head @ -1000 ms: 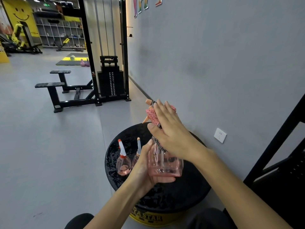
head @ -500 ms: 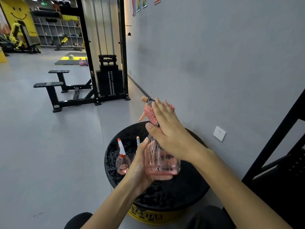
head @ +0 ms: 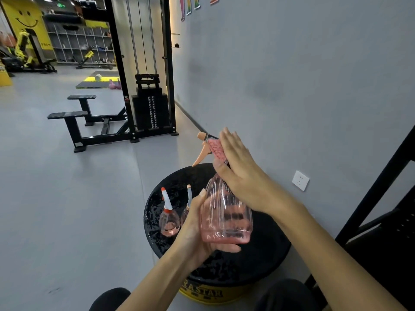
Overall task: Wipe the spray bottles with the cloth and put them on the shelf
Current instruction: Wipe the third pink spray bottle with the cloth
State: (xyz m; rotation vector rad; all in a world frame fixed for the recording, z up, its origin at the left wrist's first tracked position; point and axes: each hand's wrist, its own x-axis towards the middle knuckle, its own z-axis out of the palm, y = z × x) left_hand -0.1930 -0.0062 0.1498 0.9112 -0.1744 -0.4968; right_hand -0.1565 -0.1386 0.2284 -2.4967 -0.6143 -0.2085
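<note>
A large clear pink spray bottle [head: 225,217] with an orange trigger head is held above the round black stool top [head: 265,250]. My left hand [head: 197,227] grips its base from the left and below. My right hand [head: 241,173] lies over the bottle's neck and head, fingers extended, pressing a pink cloth [head: 216,150] against it. Two smaller pink spray bottles stand on the stool's left side: one with a red-tipped white nozzle [head: 168,217], the other [head: 188,207] partly hidden behind my left hand.
The stool [head: 202,294] has a yellow lettered side and stands against a grey wall with a socket [head: 300,180]. A black shelf frame [head: 381,191] rises at the right. A black cable machine [head: 150,104] and benches [head: 74,122] stand on the grey floor behind.
My right hand with the cloth has slid a little up along the bottle's neck and head. The left hand keeps its hold on the base.
</note>
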